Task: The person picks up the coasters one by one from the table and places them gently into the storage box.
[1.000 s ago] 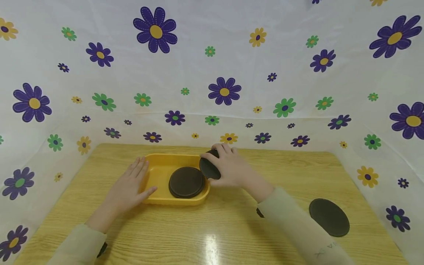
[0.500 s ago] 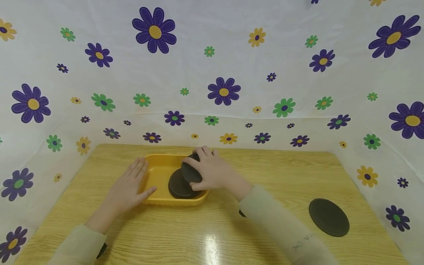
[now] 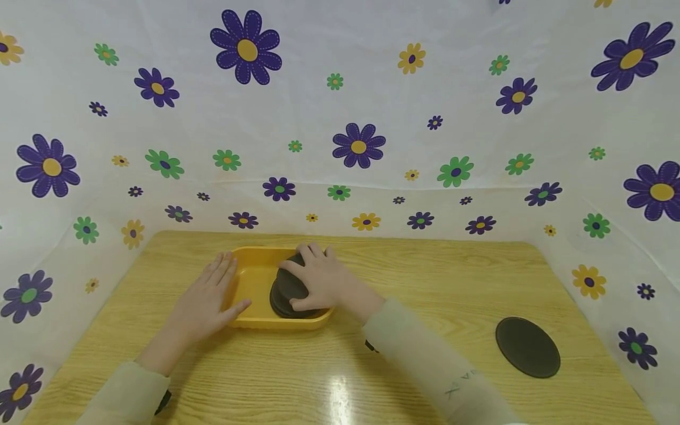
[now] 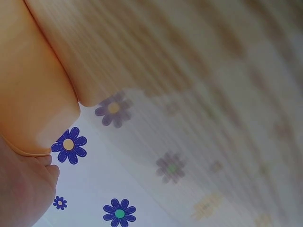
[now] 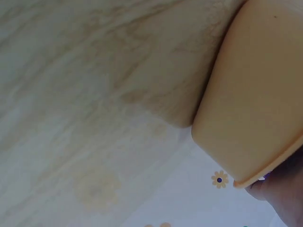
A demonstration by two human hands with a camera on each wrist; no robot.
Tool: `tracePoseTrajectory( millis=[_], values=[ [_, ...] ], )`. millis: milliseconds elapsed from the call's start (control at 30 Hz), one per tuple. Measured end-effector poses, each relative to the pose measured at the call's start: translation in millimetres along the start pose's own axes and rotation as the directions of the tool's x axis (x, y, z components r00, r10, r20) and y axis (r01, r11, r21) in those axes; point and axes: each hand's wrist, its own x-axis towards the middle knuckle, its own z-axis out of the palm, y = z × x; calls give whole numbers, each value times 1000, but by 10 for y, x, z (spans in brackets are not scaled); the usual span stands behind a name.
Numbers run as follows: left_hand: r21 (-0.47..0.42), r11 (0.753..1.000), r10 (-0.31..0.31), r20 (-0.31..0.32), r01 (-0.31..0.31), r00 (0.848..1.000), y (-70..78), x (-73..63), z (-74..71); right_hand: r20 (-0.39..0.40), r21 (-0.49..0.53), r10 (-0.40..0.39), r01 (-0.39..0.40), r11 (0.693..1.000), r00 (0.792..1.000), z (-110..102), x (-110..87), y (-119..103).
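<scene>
A yellow plastic tray [image 3: 255,323] stands toward the back left of the table. My left hand [image 3: 203,302] lies along its left end, fingers straight, thumb over the front rim. Inside the tray's right half lies a dark round coaster [image 3: 277,302], partly covered; whether it is one or a stack I cannot tell. My right hand [image 3: 323,284] grips another dark coaster [image 3: 291,283] by its edges, slightly tilted right over the lower one. In the right wrist view the tray's outer wall [image 5: 251,94] hides most of the hand [image 5: 284,194].
One more dark coaster [image 3: 528,347] lies flat on the wood-grain table [image 3: 425,271] at the right. A white cloth [image 3: 313,106] printed with flowers rises behind the table and along both sides.
My right hand has carried its coaster left and down, from the tray's right rim to over the coaster inside. My left hand has stayed at the tray's left end.
</scene>
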Motion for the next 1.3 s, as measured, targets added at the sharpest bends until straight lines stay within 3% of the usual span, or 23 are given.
tracePoseTrajectory(
  millis=[567,1300],
  values=[
    [4,1000,11,-9,-11,1000,-8,8,1,23,-4,-19,19,1000,1000,57,-5,-68],
    [11,1000,6,-2,-6,1000,-10,2,5,-80,-42,-59,56,998,995,50,-66,-9]
  ],
)
